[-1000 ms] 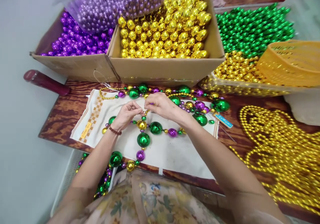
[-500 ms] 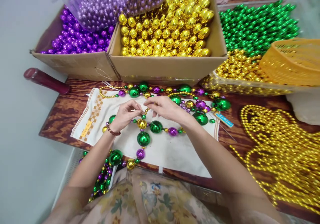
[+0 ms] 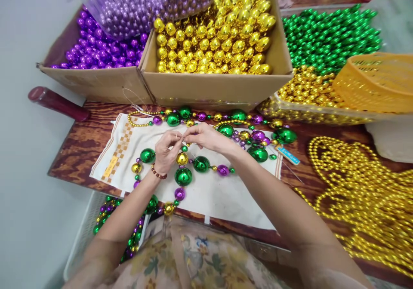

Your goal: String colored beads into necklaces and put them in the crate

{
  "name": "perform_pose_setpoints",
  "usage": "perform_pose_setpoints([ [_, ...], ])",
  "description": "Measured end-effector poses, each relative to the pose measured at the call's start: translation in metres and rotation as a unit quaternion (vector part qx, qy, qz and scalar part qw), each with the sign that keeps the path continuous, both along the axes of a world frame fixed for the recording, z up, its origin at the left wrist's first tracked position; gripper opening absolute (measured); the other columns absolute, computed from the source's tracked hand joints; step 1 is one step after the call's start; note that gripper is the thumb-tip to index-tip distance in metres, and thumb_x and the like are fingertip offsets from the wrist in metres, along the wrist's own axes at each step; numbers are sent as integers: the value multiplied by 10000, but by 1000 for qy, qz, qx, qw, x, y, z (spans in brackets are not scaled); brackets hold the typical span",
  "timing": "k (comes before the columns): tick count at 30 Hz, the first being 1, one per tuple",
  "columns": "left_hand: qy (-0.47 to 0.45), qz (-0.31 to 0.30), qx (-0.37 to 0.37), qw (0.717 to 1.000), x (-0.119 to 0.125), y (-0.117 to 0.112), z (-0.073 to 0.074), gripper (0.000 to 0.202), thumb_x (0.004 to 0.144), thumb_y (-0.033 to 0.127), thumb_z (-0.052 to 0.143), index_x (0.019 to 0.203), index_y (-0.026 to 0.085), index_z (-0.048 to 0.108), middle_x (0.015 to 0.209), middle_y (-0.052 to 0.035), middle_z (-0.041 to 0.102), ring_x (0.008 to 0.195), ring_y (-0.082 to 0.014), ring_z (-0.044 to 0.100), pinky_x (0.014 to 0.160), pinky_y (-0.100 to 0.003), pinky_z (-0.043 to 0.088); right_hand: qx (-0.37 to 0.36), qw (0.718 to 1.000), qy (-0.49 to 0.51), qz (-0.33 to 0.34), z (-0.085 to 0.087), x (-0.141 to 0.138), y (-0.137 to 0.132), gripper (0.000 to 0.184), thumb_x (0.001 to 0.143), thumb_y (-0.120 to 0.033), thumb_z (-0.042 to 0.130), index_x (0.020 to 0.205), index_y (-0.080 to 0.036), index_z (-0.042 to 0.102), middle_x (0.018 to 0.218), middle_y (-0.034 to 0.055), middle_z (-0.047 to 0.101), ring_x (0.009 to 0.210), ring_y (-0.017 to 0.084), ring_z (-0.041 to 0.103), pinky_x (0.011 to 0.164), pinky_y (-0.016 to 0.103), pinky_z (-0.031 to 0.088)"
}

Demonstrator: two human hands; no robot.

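My left hand, with a brown bead bracelet on its wrist, is closed in a pinch. Its fingertips meet those of my right hand, also pinched, above a white towel. Between them is a fine thread, mostly hidden by the fingers. Just below hangs the top of a bead necklace with large green, gold and purple beads, its loop lying on the towel and reaching the table's front edge. Behind my hands lies another mixed-bead strand.
Cardboard boxes of purple beads and gold beads stand at the back. Green beads and an orange basket are at right, near heaped gold bead chains. A maroon bottle lies left; a white basket sits below.
My left hand has moved slightly right, and its fingertips now meet my right hand's. The short gold bead piece between them is now mostly covered. More of the necklace's left side shows.
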State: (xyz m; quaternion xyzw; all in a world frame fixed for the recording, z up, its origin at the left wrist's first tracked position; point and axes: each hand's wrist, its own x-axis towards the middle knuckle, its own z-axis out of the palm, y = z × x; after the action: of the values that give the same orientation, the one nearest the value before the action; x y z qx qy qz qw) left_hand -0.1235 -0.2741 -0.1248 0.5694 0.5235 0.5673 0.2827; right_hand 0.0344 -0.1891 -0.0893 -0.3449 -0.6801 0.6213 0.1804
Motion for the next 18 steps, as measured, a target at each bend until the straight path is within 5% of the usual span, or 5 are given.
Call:
perform_pose_setpoints([
  [4,-62,0,-14,998,5,-1,0,113,870,294,677,804,211,639,948,-26,643,663,-103,604,627,-273,543,82,994,-47,-48,4,-1,-4,142,774,-214,575,755,-182,712,620,-26,576,525,100,477,494,223,341],
  [7,-111,16,-28,993,6,-1,3,161,846,314,707,777,202,616,925,-14,639,649,-89,600,628,-262,551,225,956,-128,-138,10,15,-8,133,780,-202,567,760,-204,698,803,25,638,692,154,540,595,261,372],
  [9,-152,11,-54,987,4,0,5,194,816,327,738,778,195,602,913,-8,644,648,-88,605,622,-255,551,254,943,-137,-166,12,34,-12,114,772,-199,572,732,-204,678,841,45,634,756,183,549,666,297,399],
  [13,-246,-20,-134,960,-2,1,5,253,755,320,796,804,184,587,904,-3,663,691,-89,622,629,-226,525,71,979,63,-180,5,66,-25,45,748,-220,615,706,-206,621,911,53,665,895,219,611,782,345,467],
  [18,-325,-37,-163,931,0,2,10,319,748,351,800,804,196,527,911,-1,679,875,-120,646,790,-251,508,-160,922,304,-178,-8,56,-43,163,762,-318,635,747,-229,500,911,34,668,949,233,653,895,452,505],
])
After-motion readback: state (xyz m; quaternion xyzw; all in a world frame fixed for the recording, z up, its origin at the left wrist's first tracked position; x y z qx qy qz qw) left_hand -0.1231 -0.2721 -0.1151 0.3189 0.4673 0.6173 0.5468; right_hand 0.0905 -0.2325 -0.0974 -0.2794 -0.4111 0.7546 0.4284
